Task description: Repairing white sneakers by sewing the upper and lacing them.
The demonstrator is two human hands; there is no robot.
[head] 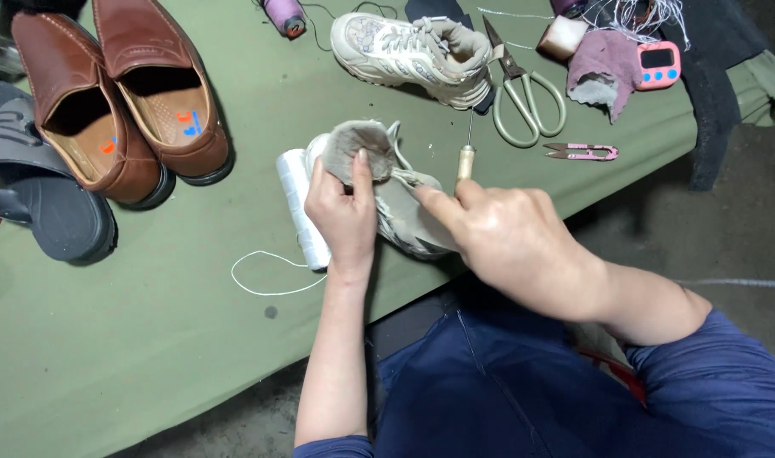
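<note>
- Left hand (345,212): forearm rises from the bottom edge, fingers pointing away from the person. Thumb and fingers are closed on the heel collar of a beige sneaker (387,191), pinching the grey lining.
- Right hand (506,242): comes in from the right, wrist bent, fingers curled. It grips a wooden-handled awl (465,157), whose metal shaft points away from the person; the forefinger presses the sneaker's side.
- The held sneaker lies on the green desk (150,339) between both hands, near the desk's front edge, partly hidden under the right hand.
- A white thread spool (301,208) lies just beside the left hand, touching the sneaker; a loose white thread (264,276) loops on the desk near it.
- The matching second sneaker (413,55) rests well beyond the hands.
- Large scissors (523,93) and pink thread snips (582,152) lie to the right of the awl.
- Brown loafers (116,93) sit at far left, well apart.
</note>
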